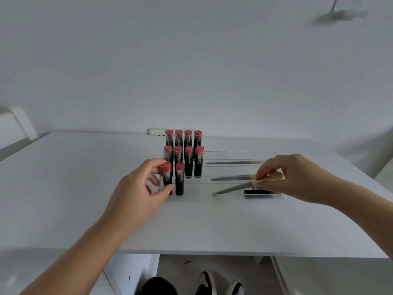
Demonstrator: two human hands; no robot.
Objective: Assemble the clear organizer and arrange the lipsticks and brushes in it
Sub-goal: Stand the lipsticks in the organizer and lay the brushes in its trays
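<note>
A clear stepped organizer (234, 153) stands mid-table. Several black lipsticks with red caps stand upright in three rows on its left side. My left hand (138, 188) grips the front-left lipstick (167, 177); another lipstick (180, 180) stands right beside it. My right hand (297, 177) pinches the tan end of a grey-handled brush (231, 188), which slants down over the front tier. Two more brushes lie flat: one on the back tier (231, 162), one on the middle tier (230, 178). A lipstick (260, 194) lies on its side at the front right, under my right hand.
The white table (63, 177) reaches to a white wall, with a wall socket (156, 131) behind the lipsticks. A white chair back (14, 124) shows at the far left. Below the table's near edge are the person's black-and-white shoes (219, 284).
</note>
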